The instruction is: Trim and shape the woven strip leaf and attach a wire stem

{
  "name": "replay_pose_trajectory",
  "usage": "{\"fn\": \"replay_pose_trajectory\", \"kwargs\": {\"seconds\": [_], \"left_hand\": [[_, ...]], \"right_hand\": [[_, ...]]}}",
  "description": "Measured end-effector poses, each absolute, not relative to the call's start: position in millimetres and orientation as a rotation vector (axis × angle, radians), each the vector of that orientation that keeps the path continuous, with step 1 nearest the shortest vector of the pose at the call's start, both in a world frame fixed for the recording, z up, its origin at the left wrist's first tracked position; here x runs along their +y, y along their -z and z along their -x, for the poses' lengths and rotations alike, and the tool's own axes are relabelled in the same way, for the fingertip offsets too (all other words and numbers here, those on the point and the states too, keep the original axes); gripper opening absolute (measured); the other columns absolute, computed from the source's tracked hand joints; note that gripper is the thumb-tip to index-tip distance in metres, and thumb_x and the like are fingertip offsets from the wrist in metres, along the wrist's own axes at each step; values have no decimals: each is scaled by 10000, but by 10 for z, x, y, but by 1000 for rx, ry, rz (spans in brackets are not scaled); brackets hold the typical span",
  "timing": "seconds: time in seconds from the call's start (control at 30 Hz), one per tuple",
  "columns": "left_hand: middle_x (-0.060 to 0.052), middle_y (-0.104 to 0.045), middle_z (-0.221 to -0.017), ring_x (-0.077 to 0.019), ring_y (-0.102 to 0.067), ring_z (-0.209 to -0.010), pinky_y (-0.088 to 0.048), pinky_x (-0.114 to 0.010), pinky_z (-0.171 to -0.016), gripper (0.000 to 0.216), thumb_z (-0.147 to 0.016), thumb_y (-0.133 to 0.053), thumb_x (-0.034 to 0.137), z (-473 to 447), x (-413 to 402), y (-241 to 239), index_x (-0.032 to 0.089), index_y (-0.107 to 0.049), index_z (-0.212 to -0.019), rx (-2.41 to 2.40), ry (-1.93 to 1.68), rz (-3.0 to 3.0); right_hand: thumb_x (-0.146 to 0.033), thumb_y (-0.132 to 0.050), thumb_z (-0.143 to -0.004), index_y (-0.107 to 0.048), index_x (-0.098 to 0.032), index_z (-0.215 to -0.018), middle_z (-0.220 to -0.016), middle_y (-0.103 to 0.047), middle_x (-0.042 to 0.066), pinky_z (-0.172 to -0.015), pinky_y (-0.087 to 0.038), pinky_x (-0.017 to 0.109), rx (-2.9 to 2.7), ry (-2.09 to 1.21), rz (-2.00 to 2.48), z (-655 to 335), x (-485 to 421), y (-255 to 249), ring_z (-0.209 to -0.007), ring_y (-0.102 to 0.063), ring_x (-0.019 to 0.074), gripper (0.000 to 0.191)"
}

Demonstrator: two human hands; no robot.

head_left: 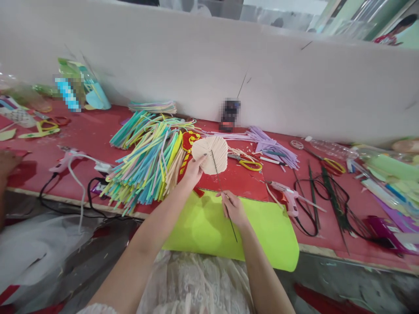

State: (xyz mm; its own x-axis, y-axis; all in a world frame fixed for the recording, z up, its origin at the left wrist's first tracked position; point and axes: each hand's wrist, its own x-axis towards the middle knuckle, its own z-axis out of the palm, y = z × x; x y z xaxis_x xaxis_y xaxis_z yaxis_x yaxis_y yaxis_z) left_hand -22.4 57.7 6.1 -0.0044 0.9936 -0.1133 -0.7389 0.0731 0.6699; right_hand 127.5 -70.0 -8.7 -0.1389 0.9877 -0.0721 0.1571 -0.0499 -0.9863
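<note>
Near the middle of the head view, my left hand (195, 169) is closed on the lower left edge of a cream, leaf-shaped craft piece (220, 152) with ribbed strips. A thin dark wire stem (233, 228) runs along the middle of the leaf and down past its base. My right hand (233, 206) pinches that stem a little below the leaf. Beneath both hands lies a bright yellow-green sheet (268, 231), which hangs over the table's front edge. A large bundle of coloured pipe cleaners (140, 165) lies just left of my left hand.
On the red table (262, 185), yellow-handled scissors (250, 165) and purple pipe cleaners (273, 146) lie behind my hands. A pink glue gun (288, 196) with a looping cord rests at right, another glue gun (63, 160) at left. Another person's hand (9, 163) shows at the left edge.
</note>
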Motion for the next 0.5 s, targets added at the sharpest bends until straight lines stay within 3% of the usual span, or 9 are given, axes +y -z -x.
{"fn": "replay_pose_trajectory", "kwargs": {"seconds": [0.33,0.5], "left_hand": [[-96,-632,-1177,-211,-585,-1106,-456,-367,-980,364,-731,-636,196,207,567,-59,179,-598,-1092,756,-1442,-490],[-97,-637,-1167,-228,-572,-1124,-460,-373,-979,341,-715,-637,150,182,543,-101,169,-620,-1056,748,-1422,-482]], "right_hand": [[-545,-408,-859,-548,-203,-901,-335,-315,-111,-360,-284,229,-1442,-1277,1321,-1284,-717,116,-288,-330,106,372],[-530,-410,-863,-539,-212,-887,-344,-313,-112,-362,-281,225,-1435,-1279,1321,-1275,-731,114,-287,-320,100,344]]}}
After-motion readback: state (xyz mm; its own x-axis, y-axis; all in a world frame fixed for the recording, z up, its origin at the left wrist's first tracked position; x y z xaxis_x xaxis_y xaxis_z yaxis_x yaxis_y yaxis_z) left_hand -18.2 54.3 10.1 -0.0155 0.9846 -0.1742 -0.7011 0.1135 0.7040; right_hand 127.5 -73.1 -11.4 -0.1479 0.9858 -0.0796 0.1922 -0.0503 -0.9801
